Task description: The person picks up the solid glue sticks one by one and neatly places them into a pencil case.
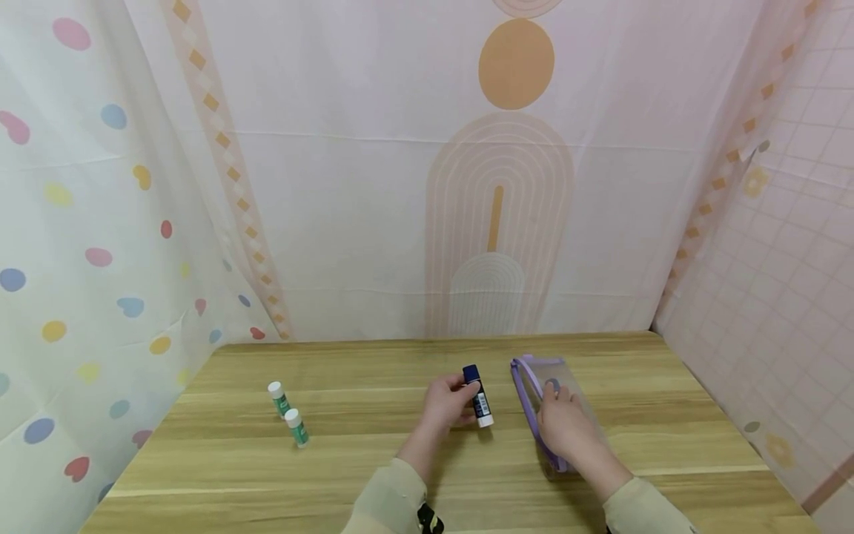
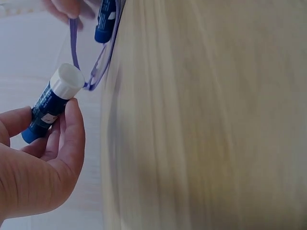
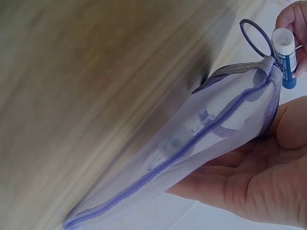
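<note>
My left hand (image 1: 448, 404) holds a dark blue glue stick (image 1: 480, 400) above the table, its white end pointing toward me. The left wrist view shows the thumb and fingers pinching this glue stick (image 2: 45, 108). To its right lies a see-through mesh zip pouch (image 3: 192, 139) with purple trim, its zip edges parted. My right hand (image 1: 568, 424) grips the pouch's edge, with its palm behind the mesh in the right wrist view. A second dark blue glue stick (image 2: 104, 24) shows at the pouch in the left wrist view. Some fingertips of the right hand are hidden.
Two green glue sticks with white caps, one farther back (image 1: 279, 399) and one nearer (image 1: 296, 429), are on the left of the wooden table (image 1: 373, 371). Patterned cloth (image 1: 360, 222) hangs behind the table and at both sides.
</note>
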Demonstrator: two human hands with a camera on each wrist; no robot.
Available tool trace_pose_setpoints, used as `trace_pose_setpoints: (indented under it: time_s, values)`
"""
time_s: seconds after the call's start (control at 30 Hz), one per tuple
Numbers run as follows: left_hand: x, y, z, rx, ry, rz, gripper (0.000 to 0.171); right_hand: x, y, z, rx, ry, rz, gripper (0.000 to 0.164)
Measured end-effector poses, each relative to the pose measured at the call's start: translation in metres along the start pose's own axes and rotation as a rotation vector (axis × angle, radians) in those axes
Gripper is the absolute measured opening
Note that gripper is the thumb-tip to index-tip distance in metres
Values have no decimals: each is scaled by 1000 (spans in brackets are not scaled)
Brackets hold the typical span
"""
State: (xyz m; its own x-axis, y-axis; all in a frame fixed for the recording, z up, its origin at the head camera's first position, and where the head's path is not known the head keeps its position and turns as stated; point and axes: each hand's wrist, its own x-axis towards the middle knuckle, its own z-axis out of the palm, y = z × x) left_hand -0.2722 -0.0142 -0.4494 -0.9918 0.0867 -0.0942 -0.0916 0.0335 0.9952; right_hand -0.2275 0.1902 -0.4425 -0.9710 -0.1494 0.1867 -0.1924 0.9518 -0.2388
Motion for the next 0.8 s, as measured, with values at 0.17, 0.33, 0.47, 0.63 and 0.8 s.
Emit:
trace_pose_setpoints:
  time_s: [0.17, 0.33, 0.47, 0.63, 0.8]
  values:
    - [-1, -1, 11, 3, -4, -12, 38, 0, 1, 2, 4, 6, 0, 48]
    - [0, -4, 22, 0, -15, -19, 36, 0, 2, 4, 10, 2, 13, 49]
    - [1, -7, 30, 3, -22, -25, 33, 1, 1, 3, 7, 1, 28, 49]
    - [-1, -10, 39, 20, -35, -23, 33, 1, 0, 1, -1, -9, 44, 49]
    - [-2, -11, 46, 23, -40, -32, 33, 1, 0, 1, -4, -23, 54, 49]
